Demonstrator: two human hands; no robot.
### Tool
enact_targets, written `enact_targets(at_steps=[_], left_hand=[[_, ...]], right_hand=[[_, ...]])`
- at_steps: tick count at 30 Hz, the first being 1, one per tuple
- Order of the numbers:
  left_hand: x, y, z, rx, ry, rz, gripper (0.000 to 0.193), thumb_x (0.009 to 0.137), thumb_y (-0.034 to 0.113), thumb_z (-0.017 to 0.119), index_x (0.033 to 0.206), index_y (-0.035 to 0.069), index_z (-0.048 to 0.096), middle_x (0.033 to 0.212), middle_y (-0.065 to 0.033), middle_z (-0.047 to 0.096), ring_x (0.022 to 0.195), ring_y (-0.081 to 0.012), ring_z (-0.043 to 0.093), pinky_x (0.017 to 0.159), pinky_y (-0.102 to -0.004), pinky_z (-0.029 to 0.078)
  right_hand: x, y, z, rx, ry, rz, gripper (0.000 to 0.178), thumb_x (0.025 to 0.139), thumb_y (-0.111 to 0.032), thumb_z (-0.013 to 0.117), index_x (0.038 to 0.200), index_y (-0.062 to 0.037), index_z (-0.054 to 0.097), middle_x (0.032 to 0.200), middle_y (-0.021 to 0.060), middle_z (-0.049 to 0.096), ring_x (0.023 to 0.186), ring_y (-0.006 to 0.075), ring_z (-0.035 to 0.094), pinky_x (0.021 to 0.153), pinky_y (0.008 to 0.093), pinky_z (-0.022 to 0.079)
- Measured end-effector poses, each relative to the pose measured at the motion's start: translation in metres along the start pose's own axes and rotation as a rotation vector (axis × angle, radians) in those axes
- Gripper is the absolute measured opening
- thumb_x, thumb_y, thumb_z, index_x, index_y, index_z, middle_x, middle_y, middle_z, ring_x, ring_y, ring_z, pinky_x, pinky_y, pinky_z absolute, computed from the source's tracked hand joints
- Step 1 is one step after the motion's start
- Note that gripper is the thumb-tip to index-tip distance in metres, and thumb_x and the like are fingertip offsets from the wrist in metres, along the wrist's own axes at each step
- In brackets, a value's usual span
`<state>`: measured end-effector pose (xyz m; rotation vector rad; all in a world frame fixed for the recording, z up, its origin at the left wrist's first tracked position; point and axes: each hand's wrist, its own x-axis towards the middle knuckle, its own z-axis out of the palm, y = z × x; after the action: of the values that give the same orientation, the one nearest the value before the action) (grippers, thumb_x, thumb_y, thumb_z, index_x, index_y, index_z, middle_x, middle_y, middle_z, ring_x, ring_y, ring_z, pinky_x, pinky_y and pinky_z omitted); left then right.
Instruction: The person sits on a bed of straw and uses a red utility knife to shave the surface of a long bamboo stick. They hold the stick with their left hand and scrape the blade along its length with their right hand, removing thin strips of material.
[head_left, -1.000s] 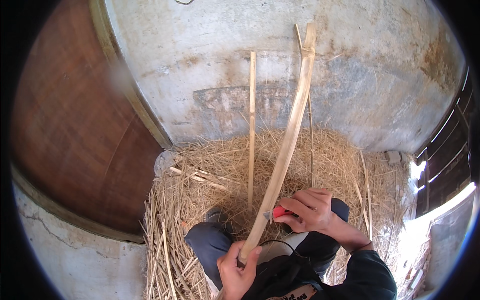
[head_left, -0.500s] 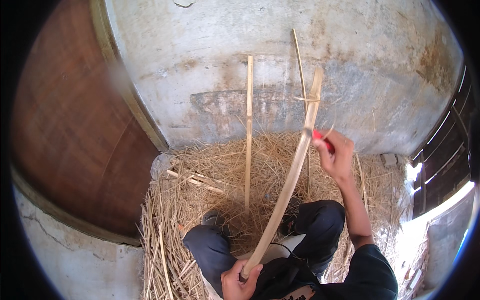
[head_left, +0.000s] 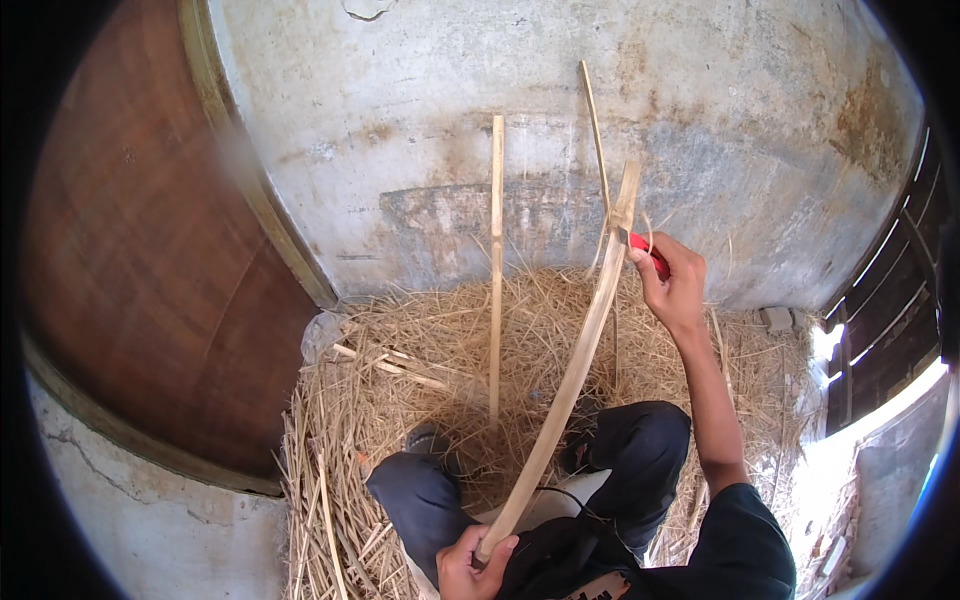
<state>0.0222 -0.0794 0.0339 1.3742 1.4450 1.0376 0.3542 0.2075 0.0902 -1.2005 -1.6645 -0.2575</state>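
Right hand [head_left: 680, 285], right of centre: fingers closed round a small red-handled knife [head_left: 652, 258], its short grey blade set against the right edge of the strip near the joint; fingers partly cover the handle. Left hand [head_left: 472, 568], bottom centre: closed round the lower end of the long, pale tan split-bamboo strip [head_left: 562, 415], which slants from there up to right of the upper centre, passing between two knees in dark trousers [head_left: 420, 490]. Thin pale curled shaving [head_left: 648, 230] stands off beside the knife. Behind the strip, a thin tan stick [head_left: 593, 130] leans on the stained grey-white plaster wall [head_left: 440, 70]; strip crosses in front and hides part of it. Left of that, a straight pale bamboo slat [head_left: 497, 260] stands near upright, clear of the strip. Below, loose yellow straw [head_left: 540, 300] covers the ground; short pale split pieces [head_left: 400, 368] lie on it, centre left. Brown wooden panel [head_left: 150, 260] fills the left; dark slatted boards [head_left: 890, 310], far right.
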Motion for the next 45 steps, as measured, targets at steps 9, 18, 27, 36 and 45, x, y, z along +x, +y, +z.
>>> enact_targets(at_steps=[9, 18, 27, 36, 45], left_hand=[[0.003, -0.031, -0.01, -0.428, -0.219, -0.221, 0.024, 0.106, 0.028, 0.074, 0.11, 0.004, 0.073, 0.081, 0.0078, 0.057, 0.072, -0.0039, 0.048, 0.061, -0.0227, 0.039], [0.012, -0.046, -0.016, -0.366, -0.232, -0.134, 0.016, 0.106, 0.023, 0.073, 0.107, 0.008, 0.07, 0.072, 0.0093, 0.052, 0.06, -0.001, 0.043, 0.053, -0.0229, 0.034], [-0.005, -0.063, -0.041, -0.215, -0.03, -0.166, 0.015, 0.106, 0.022, 0.072, 0.107, 0.008, 0.07, 0.07, 0.0088, 0.053, 0.061, -0.0007, 0.046, 0.054, -0.0208, 0.034], [0.023, -0.037, -0.043, 0.348, 0.321, 0.008, 0.024, 0.1, 0.025, 0.08, 0.106, 0.002, 0.074, 0.071, -0.0052, 0.063, 0.063, -0.0129, 0.055, 0.058, -0.0331, 0.046], [0.021, -0.039, -0.042, 0.393, 0.317, 0.05, 0.02, 0.097, 0.02, 0.082, 0.105, 0.003, 0.075, 0.073, -0.007, 0.064, 0.064, -0.0129, 0.055, 0.059, -0.0317, 0.047]], right_hand=[[-0.003, 0.001, 0.0, 0.005, 0.07, -0.067, 0.024, 0.096, -0.023, 0.08, 0.101, 0.0002, 0.078, 0.086, 0.0145, 0.075, 0.069, 0.0267, 0.072, 0.064, 0.0336, 0.055], [-0.004, 0.009, 0.0, 0.13, 0.062, -0.094, 0.022, 0.099, -0.023, 0.075, 0.107, -0.0031, 0.079, 0.074, 0.0068, 0.069, 0.059, 0.0128, 0.056, 0.055, 0.0288, 0.041], [0.021, 0.058, -0.037, 0.054, 0.1, 0.331, 0.032, 0.105, -0.035, 0.071, 0.111, -0.0044, 0.08, 0.076, -0.0012, 0.067, 0.063, 0.0082, 0.049, 0.057, 0.0286, 0.037], [-0.001, 0.005, -0.005, 0.345, -0.221, 0.355, 0.034, 0.096, -0.032, 0.082, 0.116, -0.0048, 0.076, 0.092, 0.0053, 0.069, 0.073, 0.0135, 0.057, 0.067, 0.0327, 0.048], [0.011, -0.027, 0.034, 0.013, -0.272, -0.076, 0.054, 0.095, -0.026, 0.079, 0.141, -0.0063, 0.059, 0.13, 0.0175, 0.071, 0.106, 0.0376, 0.075, 0.086, 0.0476, 0.061]])
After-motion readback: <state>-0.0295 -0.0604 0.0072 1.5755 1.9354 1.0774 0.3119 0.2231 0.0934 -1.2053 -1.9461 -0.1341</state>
